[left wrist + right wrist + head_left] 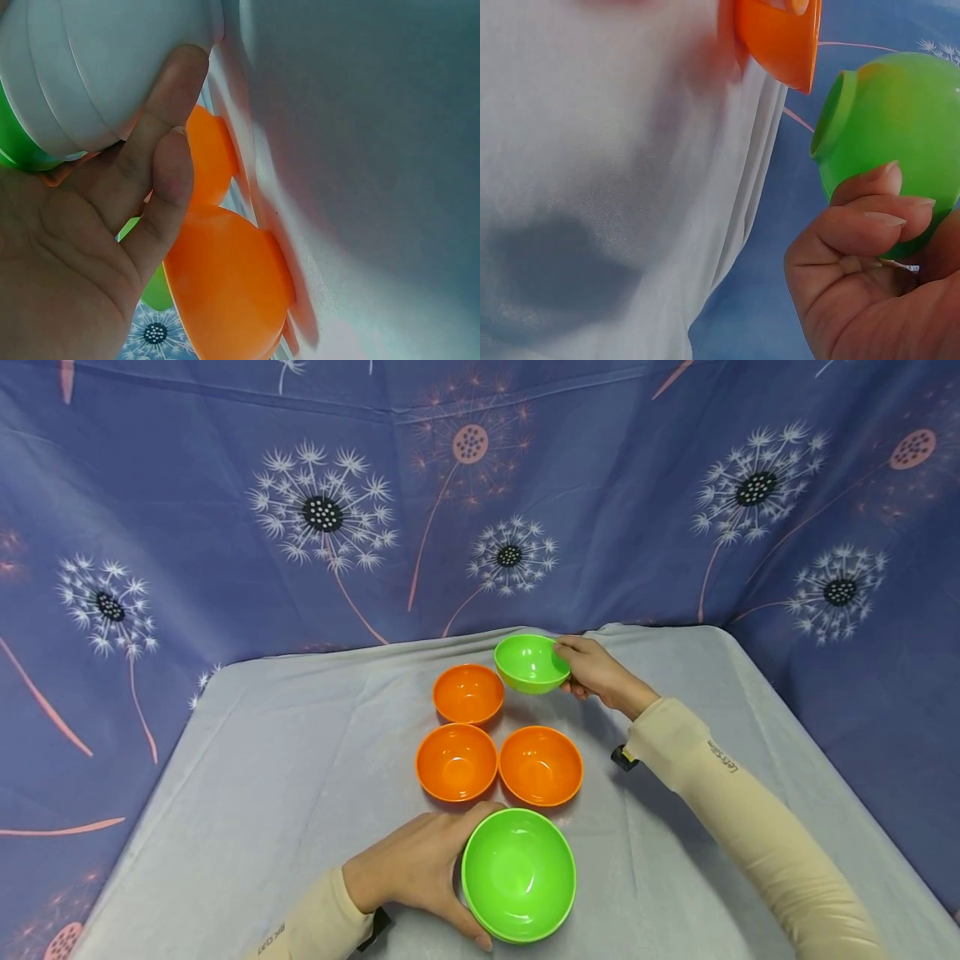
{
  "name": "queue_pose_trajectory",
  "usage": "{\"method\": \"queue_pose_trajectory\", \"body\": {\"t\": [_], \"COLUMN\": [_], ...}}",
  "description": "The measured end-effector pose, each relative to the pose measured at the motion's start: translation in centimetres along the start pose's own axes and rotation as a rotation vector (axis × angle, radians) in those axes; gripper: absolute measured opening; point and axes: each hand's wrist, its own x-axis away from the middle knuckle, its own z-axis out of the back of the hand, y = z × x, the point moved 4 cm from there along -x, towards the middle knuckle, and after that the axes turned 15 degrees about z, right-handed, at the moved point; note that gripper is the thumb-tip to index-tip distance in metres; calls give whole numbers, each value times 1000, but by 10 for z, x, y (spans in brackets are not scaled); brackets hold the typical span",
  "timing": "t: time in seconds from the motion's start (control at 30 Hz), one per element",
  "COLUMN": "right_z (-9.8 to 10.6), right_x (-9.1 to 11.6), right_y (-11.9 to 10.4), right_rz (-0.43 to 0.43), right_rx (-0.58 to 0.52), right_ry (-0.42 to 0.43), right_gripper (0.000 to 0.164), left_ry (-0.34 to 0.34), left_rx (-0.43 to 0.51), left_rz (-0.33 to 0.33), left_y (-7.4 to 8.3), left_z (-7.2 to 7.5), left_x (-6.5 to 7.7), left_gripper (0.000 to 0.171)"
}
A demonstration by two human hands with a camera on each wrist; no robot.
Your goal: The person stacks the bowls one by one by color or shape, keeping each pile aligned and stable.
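Note:
At the back of the table my right hand [600, 670] pinches the rim of a green bowl [531, 662], thumb inside and fingers under it. The right wrist view shows this bowl [900, 127] held off the cloth, its foot ring facing the table. Near the front, my left hand [420, 864] grips another green bowl [519, 875] by its left side. Below the green, the left wrist view shows a white outer wall [112, 60] against the fingers. Three orange bowls stand between the hands: one at the back [468, 693], one front left [456, 763], one front right [542, 767].
A pale grey cloth [300, 760] covers the table. Blue curtains with a dandelion print [600, 527] hang behind it and along both sides. The two front orange bowls stand side by side, with the back one close behind the left one.

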Motion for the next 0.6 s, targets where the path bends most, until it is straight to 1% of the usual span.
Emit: {"method": "queue_pose_trajectory", "body": {"t": [0.1,0.23,0.3,0.6], "right_z": [0,0,0,-2], "right_x": [1,3,5,11], "right_y": [0,0,0,-3], "right_rz": [1,7,14,40], "right_rx": [3,11,14,20], "right_ry": [-3,-9,-14,4], "right_gripper": [37,39,38,32], "left_ry": [-4,-8,-5,-20], "left_rx": [16,21,26,36], "left_rz": [-10,9,8,17], "left_y": [1,1,2,2], "left_z": [0,2,2,2], "left_x": [0,-1,-1,-1], "left_gripper": [111,111,110,110]}}
